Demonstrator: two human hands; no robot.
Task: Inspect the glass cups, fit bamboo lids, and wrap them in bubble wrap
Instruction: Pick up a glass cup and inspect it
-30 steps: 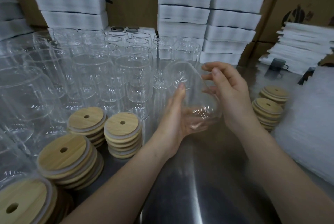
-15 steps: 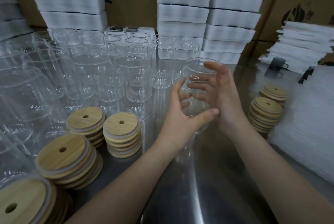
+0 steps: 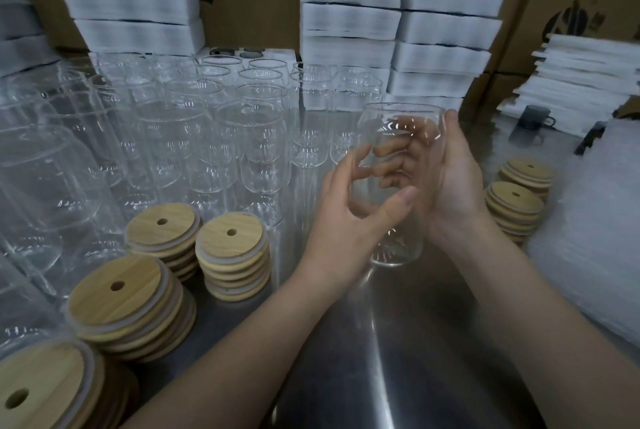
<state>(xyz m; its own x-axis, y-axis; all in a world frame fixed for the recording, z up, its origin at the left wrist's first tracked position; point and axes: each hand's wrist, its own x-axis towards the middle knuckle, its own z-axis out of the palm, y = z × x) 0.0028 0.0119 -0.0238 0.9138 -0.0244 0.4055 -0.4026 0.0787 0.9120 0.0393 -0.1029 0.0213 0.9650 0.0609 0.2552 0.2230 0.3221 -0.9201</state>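
Above the steel table [image 3: 398, 369], left hand [image 3: 346, 224] and right hand [image 3: 457, 186] grasp 1 upright glass cup [image 3: 396, 248], seemingly for inspection.

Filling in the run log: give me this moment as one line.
step: inspect | glass cup: upright, no lid | left hand: grips cup low | right hand: grips cup side | bamboo lids: stacked, untouched

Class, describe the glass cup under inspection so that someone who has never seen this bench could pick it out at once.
Start at the steel table, with rows of empty glass cups standing on its left side. Just right of those rows, the held cup is upright between the left hand and right hand. It alone is gripped by hands; its neighbours stand untouched.
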